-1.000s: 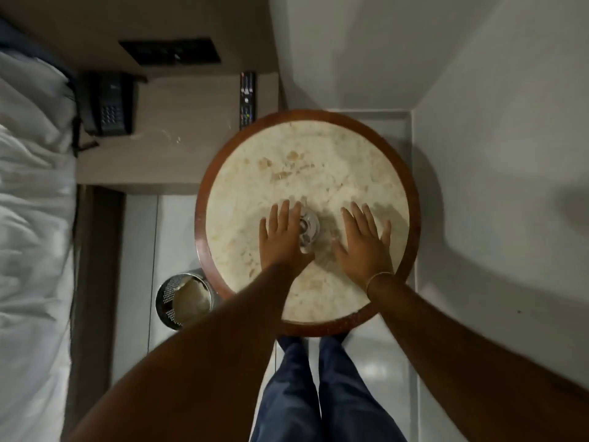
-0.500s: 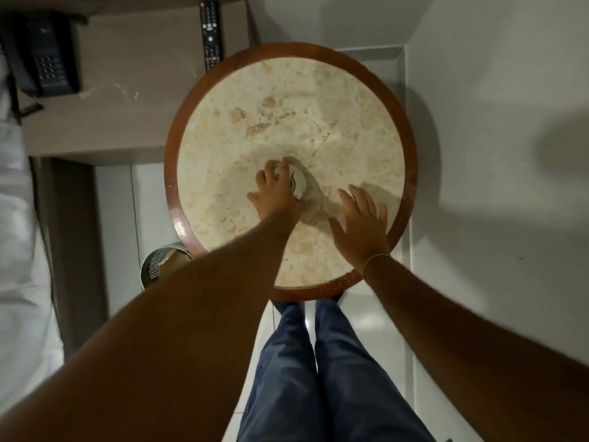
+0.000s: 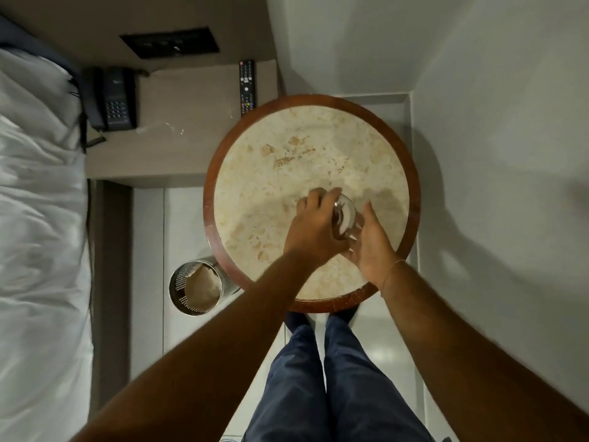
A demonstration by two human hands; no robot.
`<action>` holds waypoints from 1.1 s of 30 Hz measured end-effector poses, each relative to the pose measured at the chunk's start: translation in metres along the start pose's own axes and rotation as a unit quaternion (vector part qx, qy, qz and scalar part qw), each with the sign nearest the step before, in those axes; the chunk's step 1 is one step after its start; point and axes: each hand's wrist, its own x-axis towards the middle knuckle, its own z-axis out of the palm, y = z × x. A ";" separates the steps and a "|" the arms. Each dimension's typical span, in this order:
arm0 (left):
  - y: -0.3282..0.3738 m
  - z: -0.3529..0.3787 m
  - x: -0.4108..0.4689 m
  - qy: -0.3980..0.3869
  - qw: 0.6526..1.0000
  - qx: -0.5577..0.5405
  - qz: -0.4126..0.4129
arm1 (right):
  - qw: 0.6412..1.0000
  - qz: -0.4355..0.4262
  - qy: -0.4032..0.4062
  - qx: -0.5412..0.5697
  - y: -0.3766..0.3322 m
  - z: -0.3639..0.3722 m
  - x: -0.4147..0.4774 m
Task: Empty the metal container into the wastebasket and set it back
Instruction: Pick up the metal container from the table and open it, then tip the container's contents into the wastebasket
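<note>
- On the round table, a little right of its middle, I see the metal container — small, shiny, blurred; its open mouth shows something pale inside, but I cannot tell what.
- My left hand comes over the container from the left, fingers curled across its rim and near side; it looks like a grip, though blur hides how firm.
- My right hand sits against the container's right side, palm turned inward, fingers loosely bent alongside it. It touches or nearly touches the metal; whether it is really clasping, I cannot tell.
- I cannot tell whether the container rests on the marble top or is just lifted off it.
- Down on the floor, tucked by the table's left edge, stands the wastebasket — a perforated metal cylinder, upright, with a brownish liner or paper filling most of its inside.
- Both forearms reach in from the bottom of the frame; legs in blue trousers stand below the table's near edge.
- Beyond the table is a bedside shelf carrying a remote and a black telephone.
- White bedding runs along the left.
</note>
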 end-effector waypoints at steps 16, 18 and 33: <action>-0.021 -0.024 -0.082 0.026 0.988 -0.147 -0.044 | 0.988 0.103 -0.115 0.014 0.030 0.022 -0.006; -0.028 -0.022 -0.094 0.059 0.978 -0.190 -0.067 | 0.988 0.113 -0.109 -0.002 0.038 0.024 -0.003; -0.183 0.046 -0.257 0.383 0.757 -0.392 -0.356 | 0.952 0.143 -0.177 -0.207 0.141 0.144 0.051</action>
